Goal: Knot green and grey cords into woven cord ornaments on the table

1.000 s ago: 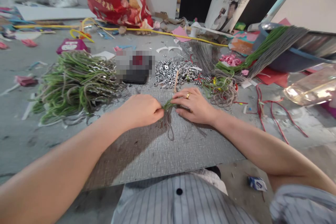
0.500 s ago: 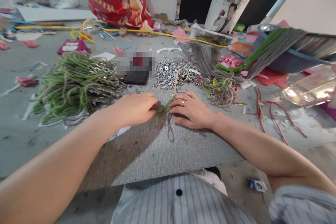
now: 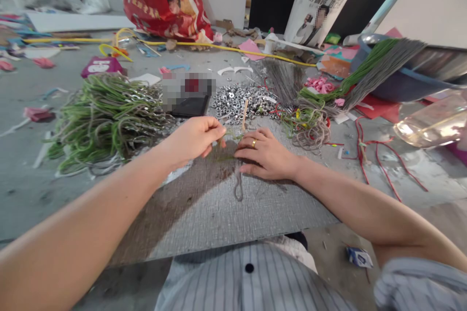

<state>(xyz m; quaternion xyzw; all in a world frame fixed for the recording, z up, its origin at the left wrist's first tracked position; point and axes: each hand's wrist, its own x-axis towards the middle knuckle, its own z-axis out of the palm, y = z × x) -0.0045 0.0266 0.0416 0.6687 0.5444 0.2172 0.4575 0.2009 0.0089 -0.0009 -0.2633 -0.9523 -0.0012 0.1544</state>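
My left hand (image 3: 199, 138) is closed in a pinch on a thin green cord (image 3: 230, 134), which is blurred by motion between the hands. Close by on its right, my right hand (image 3: 268, 155), with a gold ring on one finger, rests low on the table. Its fingers are bent and pressed together over the same cord; the thumb is hidden. From under these fingertips a grey cord loop (image 3: 238, 192) hangs toward me on the tabletop. Just beyond my hands lie a thin wooden stick (image 3: 244, 112) and a heap of small silver metal pieces (image 3: 229, 99).
A pile of green and grey corded loops (image 3: 105, 119) lies left, near a dark, partly pixelated flat object (image 3: 191, 106). At right are tangled cords (image 3: 310, 129), red cords (image 3: 360, 148), a clear bottle (image 3: 430, 119) and a blue basin (image 3: 386, 75) with long cords over its rim.
My left hand has lifted slightly and turned, thumb and finger now pinched upward. The green strands between my hands have shifted and spread. My right hand stays almost in place.
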